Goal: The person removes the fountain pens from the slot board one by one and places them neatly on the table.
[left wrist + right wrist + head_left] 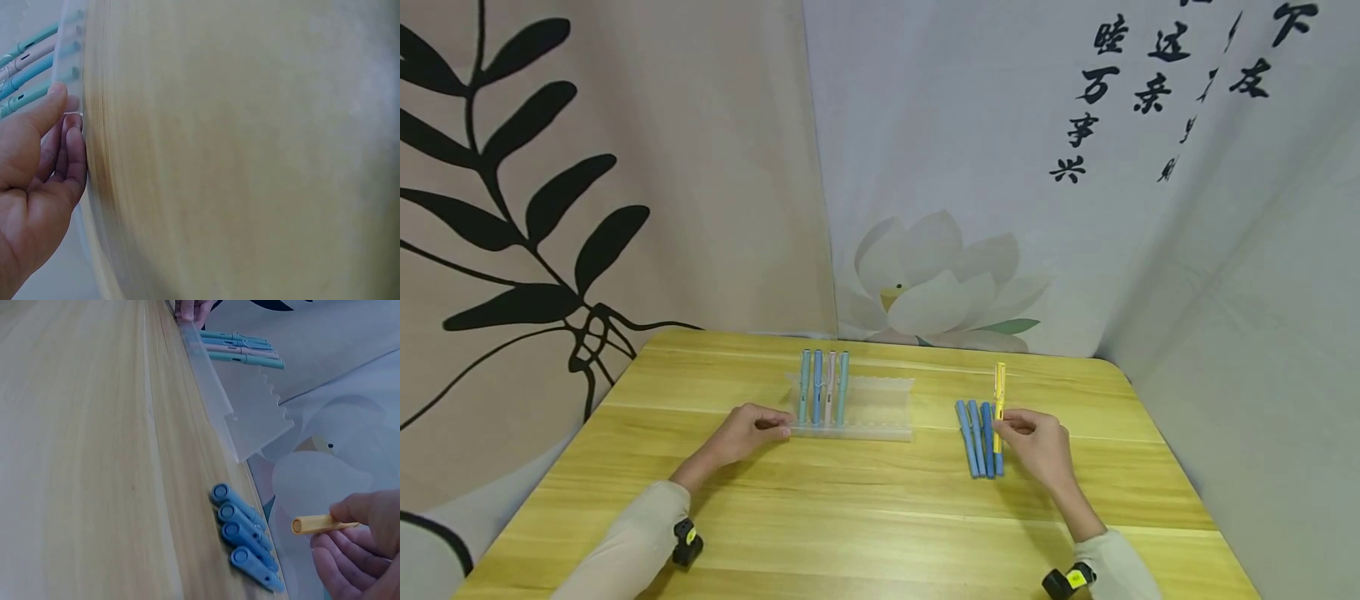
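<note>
A clear plastic pen rack [880,408] stands towards the back of the table. Upright in its left half are several pens: a teal one [805,387], a blue one [817,387], a pale pink one [831,387] and a light green one [842,387]. My left hand [752,429] pinches the rack's left end between thumb and fingers, as the left wrist view [44,156] also shows. Between thumb and fingertips, my right hand [1037,442] holds a yellow pen [999,383] upright. Beside and partly behind it lie several blue pens [976,442] in a row.
The wooden table [865,525] ends at the back against a curtain [955,167] printed with a lotus and characters. Black leaves are printed on the left cloth [715,167]. The right half of the rack shows bare slots [250,419].
</note>
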`<state>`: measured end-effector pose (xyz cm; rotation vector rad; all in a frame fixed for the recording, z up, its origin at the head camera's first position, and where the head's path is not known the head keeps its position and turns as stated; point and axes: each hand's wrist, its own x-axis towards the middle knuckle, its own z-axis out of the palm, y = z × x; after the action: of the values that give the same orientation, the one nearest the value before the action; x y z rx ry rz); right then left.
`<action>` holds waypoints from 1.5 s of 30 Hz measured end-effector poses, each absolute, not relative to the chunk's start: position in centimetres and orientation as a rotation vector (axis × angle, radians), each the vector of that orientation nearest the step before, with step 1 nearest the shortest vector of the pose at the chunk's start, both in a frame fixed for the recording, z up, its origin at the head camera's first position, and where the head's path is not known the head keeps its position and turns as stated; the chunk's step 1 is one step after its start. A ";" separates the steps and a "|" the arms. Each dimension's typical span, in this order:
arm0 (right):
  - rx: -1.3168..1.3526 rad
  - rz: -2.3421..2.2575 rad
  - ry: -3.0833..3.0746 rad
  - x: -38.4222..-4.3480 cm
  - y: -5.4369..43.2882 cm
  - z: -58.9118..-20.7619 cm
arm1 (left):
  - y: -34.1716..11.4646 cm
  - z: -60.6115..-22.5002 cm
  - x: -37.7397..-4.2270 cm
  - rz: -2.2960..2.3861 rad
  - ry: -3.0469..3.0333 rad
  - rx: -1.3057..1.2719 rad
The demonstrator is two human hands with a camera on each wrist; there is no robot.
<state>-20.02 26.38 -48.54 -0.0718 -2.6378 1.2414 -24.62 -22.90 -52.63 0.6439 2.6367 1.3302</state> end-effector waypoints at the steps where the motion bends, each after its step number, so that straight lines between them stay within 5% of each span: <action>1: -0.083 1.234 -2.638 -20.0 26.6 -48.6 | -22.9 -52.6 -24.6 1.330 2.637 0.648; 45: -0.247 1.064 -2.838 -19.5 29.9 -51.0 | -23.0 -52.7 -24.6 1.359 2.633 0.656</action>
<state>-19.50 29.85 -51.05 -0.2474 -2.8384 1.0641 -24.62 -23.03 -52.68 0.6557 2.6333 1.3593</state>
